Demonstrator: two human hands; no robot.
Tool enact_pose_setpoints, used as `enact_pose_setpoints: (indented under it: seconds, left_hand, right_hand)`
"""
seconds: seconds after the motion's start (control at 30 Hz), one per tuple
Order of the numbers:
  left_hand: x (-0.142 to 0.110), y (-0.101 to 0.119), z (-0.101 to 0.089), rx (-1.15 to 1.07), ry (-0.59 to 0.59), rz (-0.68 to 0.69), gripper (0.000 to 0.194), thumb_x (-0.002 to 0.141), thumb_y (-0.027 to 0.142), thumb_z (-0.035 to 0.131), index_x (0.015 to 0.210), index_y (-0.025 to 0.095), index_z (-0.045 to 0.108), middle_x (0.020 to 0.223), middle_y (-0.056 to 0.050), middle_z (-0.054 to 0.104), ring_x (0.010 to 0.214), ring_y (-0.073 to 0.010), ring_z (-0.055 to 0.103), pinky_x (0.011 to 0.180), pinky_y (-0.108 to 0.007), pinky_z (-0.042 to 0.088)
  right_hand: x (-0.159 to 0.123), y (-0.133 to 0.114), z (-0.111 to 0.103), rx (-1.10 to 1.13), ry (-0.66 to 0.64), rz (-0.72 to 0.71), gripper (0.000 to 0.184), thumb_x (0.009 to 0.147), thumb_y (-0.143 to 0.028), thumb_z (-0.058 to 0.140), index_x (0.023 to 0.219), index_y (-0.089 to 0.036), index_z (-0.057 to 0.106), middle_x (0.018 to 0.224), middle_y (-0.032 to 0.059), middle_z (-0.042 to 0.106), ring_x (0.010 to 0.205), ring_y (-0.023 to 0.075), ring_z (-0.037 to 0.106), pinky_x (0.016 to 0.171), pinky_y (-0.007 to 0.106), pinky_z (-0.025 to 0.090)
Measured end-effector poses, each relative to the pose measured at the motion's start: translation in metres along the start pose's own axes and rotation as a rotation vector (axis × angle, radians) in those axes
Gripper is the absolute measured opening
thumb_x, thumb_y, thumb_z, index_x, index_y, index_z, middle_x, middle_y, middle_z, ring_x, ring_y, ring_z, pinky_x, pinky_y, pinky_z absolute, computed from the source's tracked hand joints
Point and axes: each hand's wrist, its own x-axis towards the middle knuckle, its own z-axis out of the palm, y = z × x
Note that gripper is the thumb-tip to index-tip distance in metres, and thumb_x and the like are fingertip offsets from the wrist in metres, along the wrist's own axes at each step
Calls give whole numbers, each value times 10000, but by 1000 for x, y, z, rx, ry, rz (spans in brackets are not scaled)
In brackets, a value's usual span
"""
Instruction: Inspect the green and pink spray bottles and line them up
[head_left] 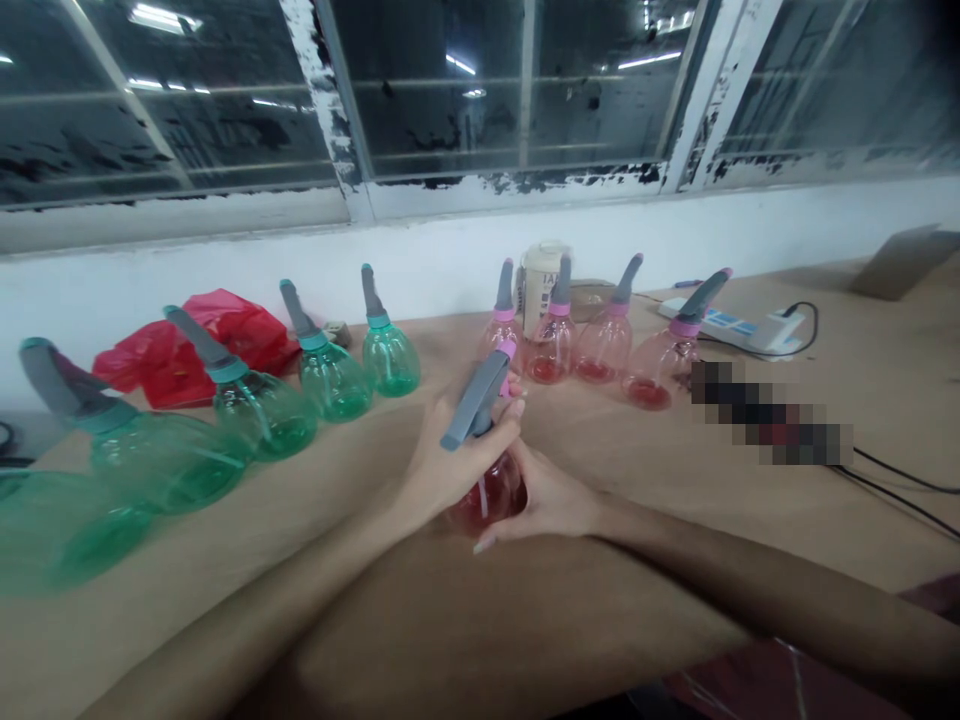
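Note:
Both my hands are closed on one pink spray bottle at the middle of the table. My left hand wraps its neck, just under the grey trigger head with a pink nozzle. Lower down, my right hand grips the clear pink body from the right side. A thin tube shows inside the bottle. Behind it stand several more pink spray bottles, one of them the rightmost bottle. Several green spray bottles, among them a small one, form a slanting row on the left.
A crumpled red plastic bag lies behind the green bottles. A pale printed cup stands behind the pink ones. At the right are a white power strip, black cables, a pixelated patch and a brown cardboard piece. A windowed wall borders the table.

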Motion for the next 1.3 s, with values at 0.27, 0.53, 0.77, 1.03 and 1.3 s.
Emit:
enact_pose_setpoints:
  seconds: [0.27, 0.53, 0.77, 1.03, 1.3]
  left_hand:
    - [-3, -3, 0, 92, 5, -36, 81, 808, 246, 532, 881, 224, 561, 792, 8, 657, 758, -152, 633, 728, -282, 507]
    - [-4, -3, -1, 125, 12, -44, 119, 804, 281, 538, 876, 196, 580, 724, -2, 658, 652, -140, 602, 616, -264, 497]
    - [-4, -4, 0, 101, 24, -46, 39, 779, 249, 559, 760, 218, 572, 609, 23, 586, 618, -145, 575, 541, -251, 460]
    - [-5, -4, 1, 79, 30, -38, 86, 780, 251, 560, 705, 218, 534, 573, 40, 537, 616, -141, 568, 543, -254, 447]
    - [0, 3, 0, 76, 12, -32, 81, 769, 211, 557, 844, 223, 530, 717, 31, 599, 638, -130, 569, 642, -270, 470]
  right_hand:
    - [0, 1, -2, -19, -27, -23, 922, 540, -468, 789, 1301, -229, 326, 1273, 103, 514, 1237, 293, 435, 1102, 501, 209]
    - [-3, 9, -2, -87, -8, -13, 1051, 557, -414, 796, 1383, -223, 174, 1365, 132, 419, 1277, 288, 384, 1064, 473, 297]
    - [-5, 12, -3, -114, 4, 10, 972, 557, -437, 788, 1348, -220, 265, 1364, 136, 416, 1275, 308, 378, 1037, 496, 335]
    - [-5, 11, -2, -150, 10, 18, 1006, 560, -427, 788, 1374, -241, 227, 1362, 131, 425, 1242, 304, 423, 1019, 498, 357]
    - [-3, 7, -2, -116, 4, 7, 961, 572, -433, 779, 1358, -231, 265, 1350, 120, 441, 1255, 299, 410, 1021, 484, 361]
